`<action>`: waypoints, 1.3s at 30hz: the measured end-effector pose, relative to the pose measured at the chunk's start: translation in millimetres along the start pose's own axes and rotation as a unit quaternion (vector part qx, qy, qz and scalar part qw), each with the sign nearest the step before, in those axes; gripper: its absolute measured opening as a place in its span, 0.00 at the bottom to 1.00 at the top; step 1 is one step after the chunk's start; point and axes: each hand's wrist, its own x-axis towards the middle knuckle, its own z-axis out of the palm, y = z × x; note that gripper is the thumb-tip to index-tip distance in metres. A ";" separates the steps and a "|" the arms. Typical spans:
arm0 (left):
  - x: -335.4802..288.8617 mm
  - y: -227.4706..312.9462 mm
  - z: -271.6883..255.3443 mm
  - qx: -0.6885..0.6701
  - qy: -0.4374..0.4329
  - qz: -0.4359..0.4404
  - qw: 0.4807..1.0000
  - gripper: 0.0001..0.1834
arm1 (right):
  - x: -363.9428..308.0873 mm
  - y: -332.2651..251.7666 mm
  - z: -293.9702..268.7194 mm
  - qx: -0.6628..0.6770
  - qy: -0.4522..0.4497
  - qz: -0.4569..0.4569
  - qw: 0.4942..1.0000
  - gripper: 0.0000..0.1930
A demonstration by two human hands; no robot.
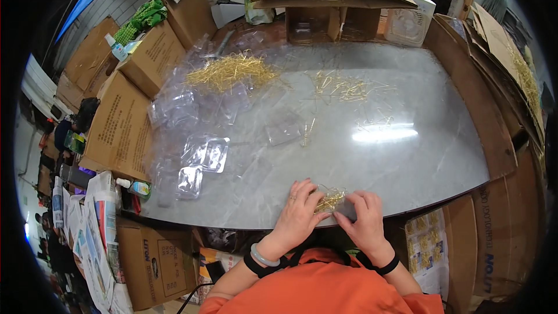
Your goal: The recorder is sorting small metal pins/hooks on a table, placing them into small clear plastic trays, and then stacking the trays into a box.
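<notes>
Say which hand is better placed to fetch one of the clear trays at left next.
Probably the left hand: it's nearer the clear trays. The right hand is farther off, beyond the gold wire pieces.

Orange top (325, 288), pale round bangle (263, 257), black wrist straps (388, 266)

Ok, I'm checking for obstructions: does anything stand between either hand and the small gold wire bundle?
Nothing visible does: the left hand and the right hand flank the gold wire bundle, both apparently touching it.
</notes>
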 end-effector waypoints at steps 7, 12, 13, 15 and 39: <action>-4.6 -1.3 4.3 -0.021 -0.017 0.012 1.000 0.29 | -3.2 10.5 3.2 -0.042 -0.025 -0.020 0.999 0.30; -3.8 -2.2 0.9 -0.045 -0.018 0.002 0.999 0.35 | 3.7 7.4 10.9 0.031 -0.067 -0.055 0.996 0.29; -5.3 -3.3 0.5 -0.064 -0.021 -0.009 0.998 0.36 | 6.1 7.0 7.1 0.065 -0.080 -0.045 0.994 0.30; -7.8 -6.6 0.0 -0.102 -0.027 -0.031 0.994 0.39 | 15.2 3.0 1.0 0.069 -0.105 -0.048 0.991 0.32; -4.9 -0.4 -26.8 0.013 -0.093 -0.083 0.992 0.22 | 31.7 -0.7 15.9 0.037 -0.213 -0.145 0.966 0.30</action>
